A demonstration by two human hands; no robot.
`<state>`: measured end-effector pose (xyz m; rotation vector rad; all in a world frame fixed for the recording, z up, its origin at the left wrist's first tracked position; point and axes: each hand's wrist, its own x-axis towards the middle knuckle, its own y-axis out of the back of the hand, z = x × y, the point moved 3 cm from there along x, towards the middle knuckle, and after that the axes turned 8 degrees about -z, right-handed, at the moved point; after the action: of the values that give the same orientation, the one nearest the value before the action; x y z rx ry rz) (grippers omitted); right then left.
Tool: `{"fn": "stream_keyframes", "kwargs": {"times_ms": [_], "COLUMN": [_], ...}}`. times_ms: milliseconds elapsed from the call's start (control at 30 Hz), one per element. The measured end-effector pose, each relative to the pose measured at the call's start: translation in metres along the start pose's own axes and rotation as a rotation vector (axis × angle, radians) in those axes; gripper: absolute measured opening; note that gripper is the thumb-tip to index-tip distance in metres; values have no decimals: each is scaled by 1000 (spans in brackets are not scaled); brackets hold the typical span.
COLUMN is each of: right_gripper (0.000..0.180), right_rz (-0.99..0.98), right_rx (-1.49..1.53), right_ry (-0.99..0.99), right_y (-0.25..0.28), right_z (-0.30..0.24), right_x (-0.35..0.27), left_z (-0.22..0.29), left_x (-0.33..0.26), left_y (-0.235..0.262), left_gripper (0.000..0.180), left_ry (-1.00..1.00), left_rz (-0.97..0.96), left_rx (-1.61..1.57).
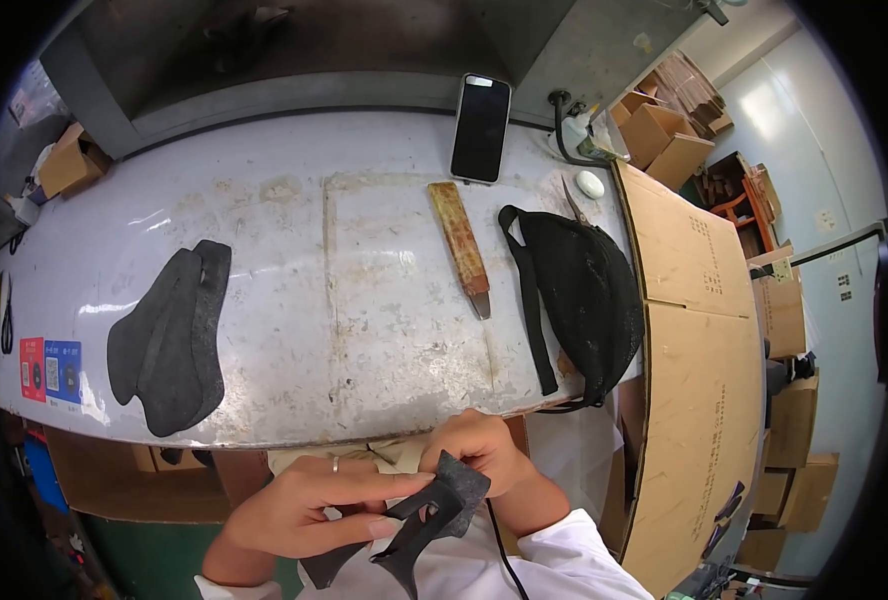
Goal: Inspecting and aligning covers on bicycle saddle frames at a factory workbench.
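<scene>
Near my lap, in front of the table edge, I hold a dark grey, flexible cut piece [456, 490] that looks like a shoe upper part. My left hand [319, 505], with a ring on one finger, pinches it between thumb and fingers. Curled at its upper end is my right hand [479, 452], gripping it; some of those fingertips are hidden. The piece is folded, with strips hanging below and an opening in its middle. Similar dark grey pieces [172, 335] lie overlapped on the left of the white worktable [274, 330].
A blade with a wrapped handle [456, 235], a phone [481, 130], a black waist bag [584, 300] and a white round object [591, 184] lie on the table. A pointed metal tool [573, 200] sits behind the bag. A tall cardboard sheet [694, 350] borders the right side.
</scene>
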<state>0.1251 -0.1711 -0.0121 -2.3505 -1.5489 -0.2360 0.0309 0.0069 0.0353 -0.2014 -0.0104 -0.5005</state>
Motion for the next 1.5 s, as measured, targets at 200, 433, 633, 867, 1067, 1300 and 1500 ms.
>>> {"fn": "stream_keyframes", "kwargs": {"times_ms": [200, 433, 633, 867, 1067, 1300, 1500], "right_gripper": [27, 24, 25, 29, 29, 26, 27], "right_rz": [-11, -19, 248, 68, 90, 165, 104], "right_rx": [95, 296, -99, 314, 295, 342, 310], "right_ry": [-64, -58, 115, -357, -441, -421, -314], "right_y": [-2, -14, -16, -16, -18, -21, -17], "right_z": [17, 11, 6, 11, 17, 10, 16], "right_x": [-11, -3, -13, -8, -10, -4, -7], "left_z": [-4, 11, 2, -11, -8, -3, 4], "left_x": [2, -2, 1, -13, -11, -12, -9], "left_y": [-3, -15, -16, -11, -13, -12, -15], "left_gripper": [46, 46, 46, 49, 46, 44, 42], "left_ry": [-7, -56, -51, -64, 11, 90, 66], "left_rz": [7, 85, 178, 202, 210, 218, 152], "left_rx": [34, 477, 286, 258, 216, 165, 397]}}
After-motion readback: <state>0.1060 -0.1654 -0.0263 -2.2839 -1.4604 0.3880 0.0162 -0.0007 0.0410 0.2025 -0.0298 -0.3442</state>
